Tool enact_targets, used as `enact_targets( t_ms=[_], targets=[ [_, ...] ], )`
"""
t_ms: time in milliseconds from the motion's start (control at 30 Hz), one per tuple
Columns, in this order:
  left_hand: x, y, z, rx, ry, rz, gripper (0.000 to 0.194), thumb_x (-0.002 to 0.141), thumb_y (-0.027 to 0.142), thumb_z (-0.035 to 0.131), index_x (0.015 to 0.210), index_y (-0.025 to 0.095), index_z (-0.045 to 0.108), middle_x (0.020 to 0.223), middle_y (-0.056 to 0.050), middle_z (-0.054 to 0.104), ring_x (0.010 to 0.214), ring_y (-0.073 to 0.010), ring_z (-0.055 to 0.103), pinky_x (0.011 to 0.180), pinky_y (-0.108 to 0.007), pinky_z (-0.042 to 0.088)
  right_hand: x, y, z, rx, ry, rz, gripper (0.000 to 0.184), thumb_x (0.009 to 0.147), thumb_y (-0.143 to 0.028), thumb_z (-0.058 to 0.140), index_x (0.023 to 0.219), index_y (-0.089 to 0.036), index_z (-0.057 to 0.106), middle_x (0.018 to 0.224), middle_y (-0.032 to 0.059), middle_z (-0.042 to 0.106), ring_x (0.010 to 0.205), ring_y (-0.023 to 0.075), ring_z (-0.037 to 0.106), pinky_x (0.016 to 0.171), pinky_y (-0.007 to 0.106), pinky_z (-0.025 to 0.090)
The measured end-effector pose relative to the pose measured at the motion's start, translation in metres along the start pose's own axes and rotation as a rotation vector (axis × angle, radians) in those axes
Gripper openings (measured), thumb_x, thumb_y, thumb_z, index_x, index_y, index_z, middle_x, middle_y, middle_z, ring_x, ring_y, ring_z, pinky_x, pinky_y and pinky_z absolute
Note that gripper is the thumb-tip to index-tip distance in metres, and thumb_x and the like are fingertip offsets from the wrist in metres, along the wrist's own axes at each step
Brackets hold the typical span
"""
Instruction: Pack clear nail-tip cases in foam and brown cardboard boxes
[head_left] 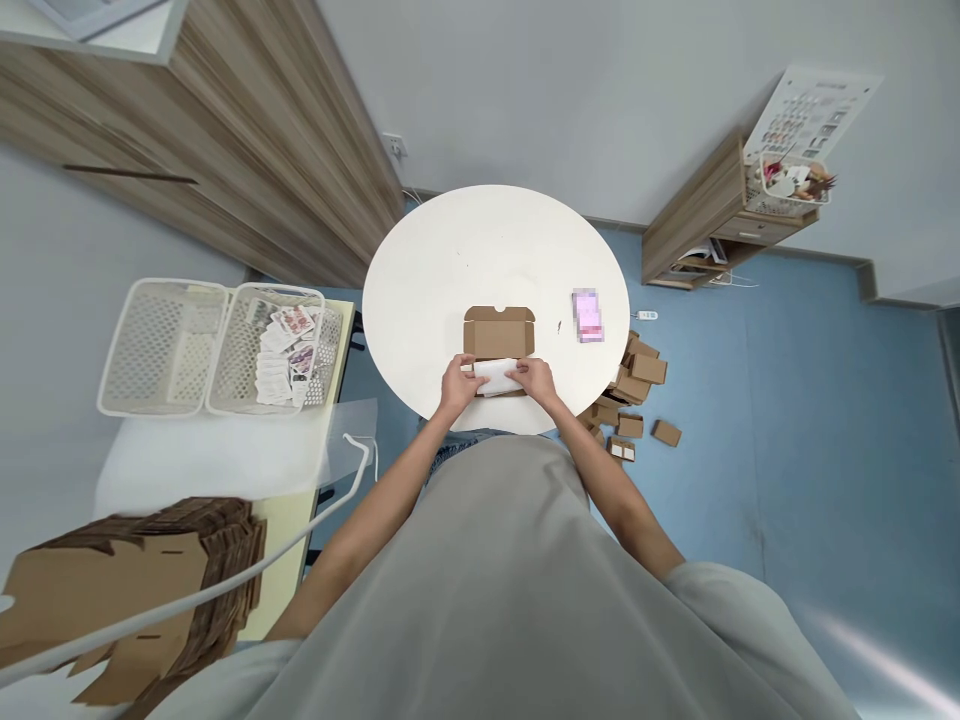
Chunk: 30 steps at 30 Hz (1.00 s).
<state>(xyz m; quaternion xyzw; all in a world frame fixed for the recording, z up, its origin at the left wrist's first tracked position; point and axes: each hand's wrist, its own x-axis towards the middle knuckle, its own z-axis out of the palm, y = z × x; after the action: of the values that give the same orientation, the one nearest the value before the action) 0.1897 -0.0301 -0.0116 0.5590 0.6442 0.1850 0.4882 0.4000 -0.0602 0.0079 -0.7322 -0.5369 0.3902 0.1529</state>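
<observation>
On the round white table (435, 260) stands a small brown cardboard box (499, 335), its lid folded back away from me. A white wrapped packet (495, 376) lies at the box's near part, partly covering it. My left hand (459, 384) pinches the packet's left end, and my right hand (535, 378) grips its right end with thumb and fingers. What the packet contains is hidden. To the right of the box rests a pink item (588, 315), blurred out in the picture.
Several closed cardboard boxes (637, 375) lie on the blue floor at right. Left, a side table carries two white plastic baskets (165, 345), one with printed cards (289, 350), plus a stack of flat cardboard (150, 590). A white bent rod (285, 550) crosses the lower left.
</observation>
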Motion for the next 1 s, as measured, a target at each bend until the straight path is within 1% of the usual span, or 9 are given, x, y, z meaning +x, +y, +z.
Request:
enact_targets(
  t_ms=[67,133,267,367,467,667,800,900,1000],
  targets=[
    [0.009,0.000,0.015,0.014,0.048,-0.081,0.051,0.083,0.018,0.085,0.128,0.021,0.059,0.143,-0.009,0.067,0.099,-0.0168,0.074,0.088,-0.028,0.057,0.007,0.004,0.005,-0.026,0.007,0.089,0.018,0.099,-0.037,0.073,0.093,-0.022,0.079,0.094,0.0047,0.080,0.093,0.0213,0.073,0.078,0.025,0.049],
    [0.016,-0.001,0.028,0.081,0.048,-0.114,0.045,0.084,0.017,0.084,0.121,0.019,0.060,0.135,-0.009,0.070,0.099,-0.0170,0.074,0.092,-0.029,0.056,0.014,0.006,0.010,-0.093,-0.003,0.168,0.014,0.099,-0.035,0.074,0.098,-0.023,0.082,0.101,0.0056,0.082,0.096,0.0218,0.074,0.079,0.026,0.050],
    [0.023,-0.005,0.042,0.239,0.019,-0.074,0.032,0.089,0.017,0.080,0.117,0.019,0.063,0.128,-0.010,0.070,0.106,-0.0209,0.073,0.101,-0.034,0.054,0.023,0.006,0.016,-0.265,-0.059,0.238,0.014,0.099,-0.034,0.073,0.095,-0.024,0.083,0.103,0.0067,0.081,0.099,0.0226,0.075,0.078,0.026,0.051],
    [0.026,-0.007,0.046,0.356,0.019,-0.035,0.029,0.092,0.019,0.075,0.119,0.020,0.064,0.132,-0.012,0.067,0.115,-0.0253,0.071,0.108,-0.039,0.052,0.026,0.004,0.020,-0.345,-0.101,0.236,0.016,0.102,-0.033,0.071,0.097,-0.023,0.082,0.107,0.0088,0.082,0.102,0.0231,0.075,0.079,0.027,0.051],
    [0.025,-0.008,0.047,0.454,0.001,-0.011,0.030,0.095,0.019,0.071,0.124,0.022,0.064,0.136,-0.012,0.066,0.119,-0.0288,0.069,0.110,-0.041,0.051,0.027,0.002,0.025,-0.406,-0.136,0.226,0.019,0.105,-0.033,0.067,0.107,-0.021,0.082,0.113,0.0130,0.081,0.107,0.0243,0.076,0.084,0.028,0.052],
    [0.023,0.002,0.048,0.647,-0.119,0.019,0.034,0.101,0.015,0.057,0.134,0.019,0.063,0.148,-0.018,0.061,0.115,-0.0326,0.071,0.098,-0.042,0.055,0.029,0.000,0.030,-0.509,-0.168,0.175,0.027,0.108,-0.035,0.063,0.120,-0.017,0.078,0.122,0.0181,0.079,0.114,0.0278,0.075,0.090,0.032,0.053],
    [0.024,0.008,0.042,0.723,-0.154,0.055,0.025,0.101,0.018,0.059,0.125,0.018,0.067,0.144,-0.020,0.060,0.117,-0.0354,0.070,0.094,-0.043,0.057,0.027,0.002,0.024,-0.521,-0.160,0.136,0.028,0.107,-0.042,0.067,0.116,-0.018,0.077,0.119,0.0181,0.079,0.112,0.0288,0.075,0.091,0.033,0.052],
    [0.027,0.005,0.029,0.603,-0.045,0.070,0.024,0.100,0.028,0.066,0.122,0.019,0.067,0.138,-0.019,0.060,0.119,-0.0360,0.068,0.095,-0.045,0.058,0.022,0.010,0.012,-0.433,-0.035,0.160,0.034,0.108,-0.050,0.064,0.114,-0.018,0.073,0.111,0.0165,0.080,0.106,0.0295,0.076,0.088,0.035,0.053],
    [0.039,0.000,0.012,0.371,0.180,0.057,0.038,0.101,0.035,0.066,0.134,0.017,0.060,0.141,-0.020,0.059,0.116,-0.0329,0.069,0.102,-0.047,0.057,0.023,0.023,-0.005,-0.229,0.187,0.179,0.041,0.110,-0.055,0.058,0.123,-0.018,0.068,0.111,0.0147,0.080,0.104,0.0284,0.075,0.089,0.035,0.054]
  ],
)
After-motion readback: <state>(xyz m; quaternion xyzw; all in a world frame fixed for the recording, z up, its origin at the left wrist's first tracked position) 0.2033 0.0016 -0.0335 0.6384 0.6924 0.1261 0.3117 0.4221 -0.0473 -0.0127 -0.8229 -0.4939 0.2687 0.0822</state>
